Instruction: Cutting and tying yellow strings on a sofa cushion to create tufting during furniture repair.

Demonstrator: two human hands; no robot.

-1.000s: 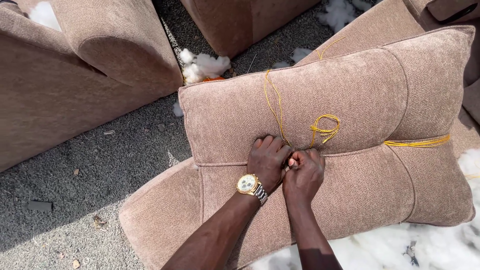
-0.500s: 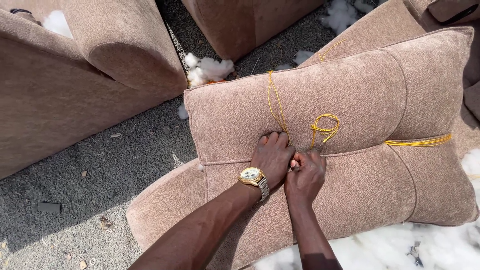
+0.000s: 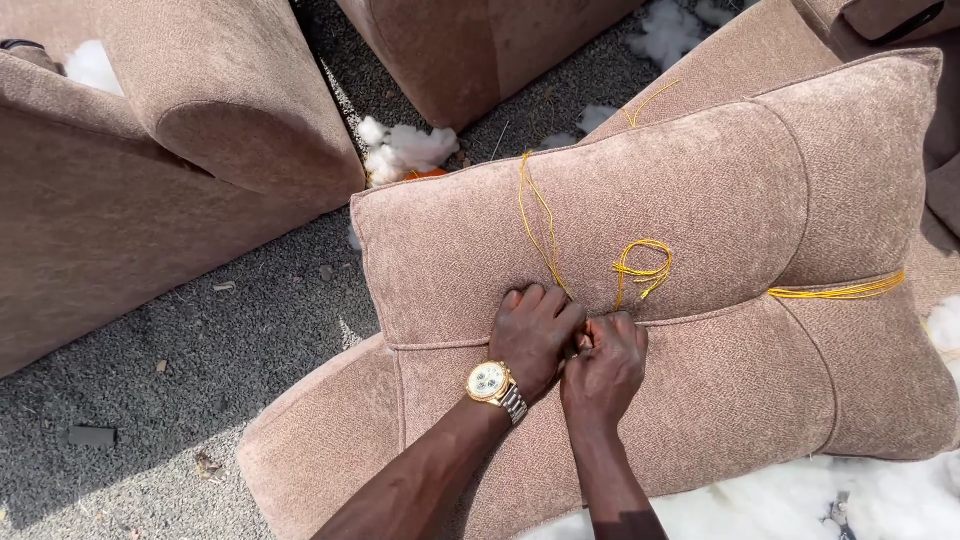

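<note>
A large brown sofa [image 3: 130, 200] is standing on the grey ground [image 3: 200, 350], filling the upper left of the view. Just beside it, a brown cushion [image 3: 720, 200] is lying across a sofa piece, taking up the middle and right, with its seam running across its centre. Both hands are pressing together at that seam, near the cushion's lower left corner. The left hand [image 3: 537, 335], wearing a gold wristwatch [image 3: 490, 381], is curling its fingers down onto the fabric. The right hand [image 3: 605, 365] is closing into a fist against it, seemingly pinching yellow thread [image 3: 640, 268], though I cannot tell exactly. The thread is looping just above the knuckles. White stuffing [image 3: 405, 150] is lying beyond the cushion's top left corner.
</note>
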